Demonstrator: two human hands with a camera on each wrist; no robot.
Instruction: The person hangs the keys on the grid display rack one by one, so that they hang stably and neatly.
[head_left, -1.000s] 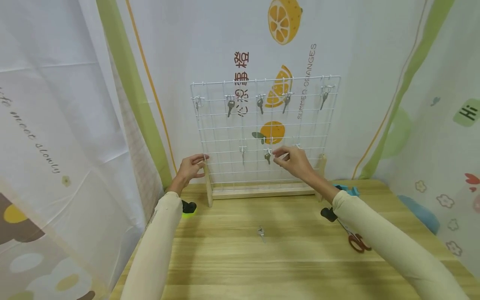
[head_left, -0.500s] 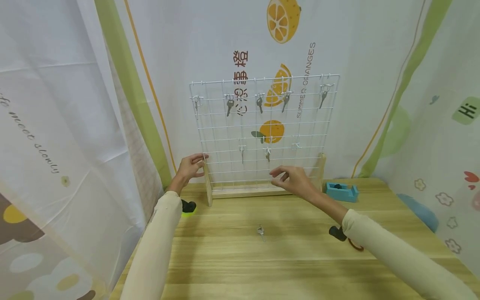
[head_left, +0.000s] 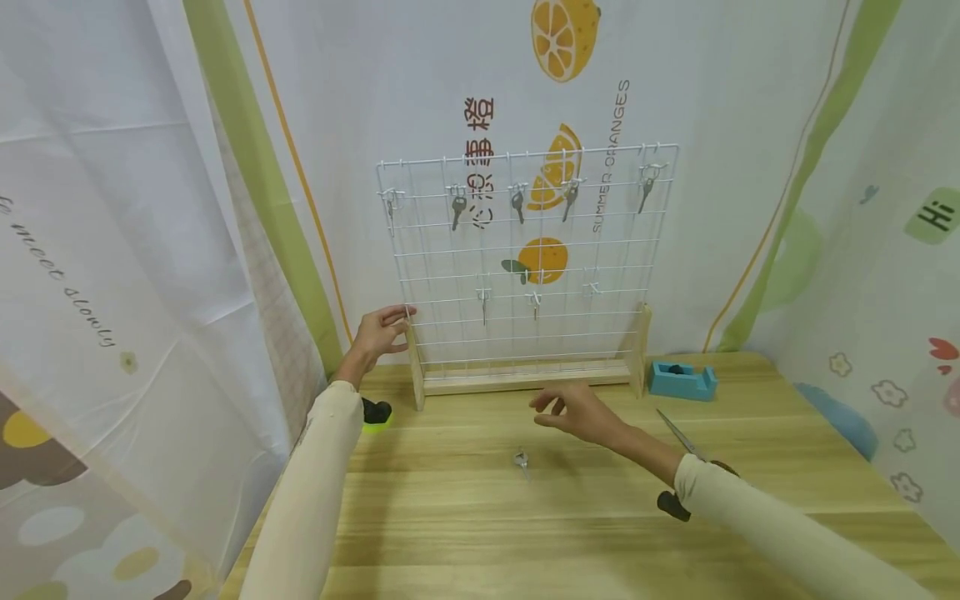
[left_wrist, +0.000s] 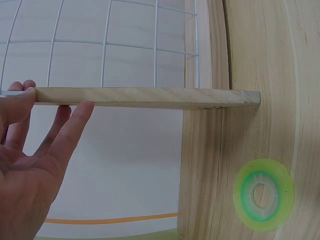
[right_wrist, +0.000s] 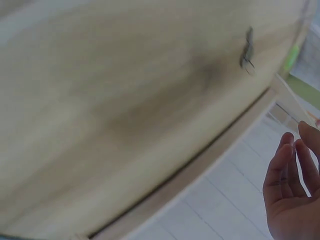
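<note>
A white wire grid rack (head_left: 487, 386) on a wooden stand rises at the back of the table. My left hand (head_left: 378, 335) grips its left side, thumb and fingers around the top of the wooden post (left_wrist: 150, 95). Keys hang from hooks along the upper row, among them one key (head_left: 458, 210) near the left. Two more, including a key (head_left: 536, 307) in the middle, hang lower; right of them is a bare hook (head_left: 593, 289). A loose key with a ring (head_left: 521, 461) lies on the table. Above and right of it, my right hand (head_left: 581, 412) hovers, fingers loosely bent, holding nothing.
A blue tape dispenser (head_left: 682, 382) stands right of the rack, with scissors (head_left: 681, 433) in front, partly under the right forearm. A green tape roll (left_wrist: 240, 195) lies by the left post. Printed curtains (head_left: 750, 167) surround the table.
My right hand has moved away from the lower middle hook, down and toward the loose key. The key on that hook has turned edge-on. My left hand keeps its grip.
</note>
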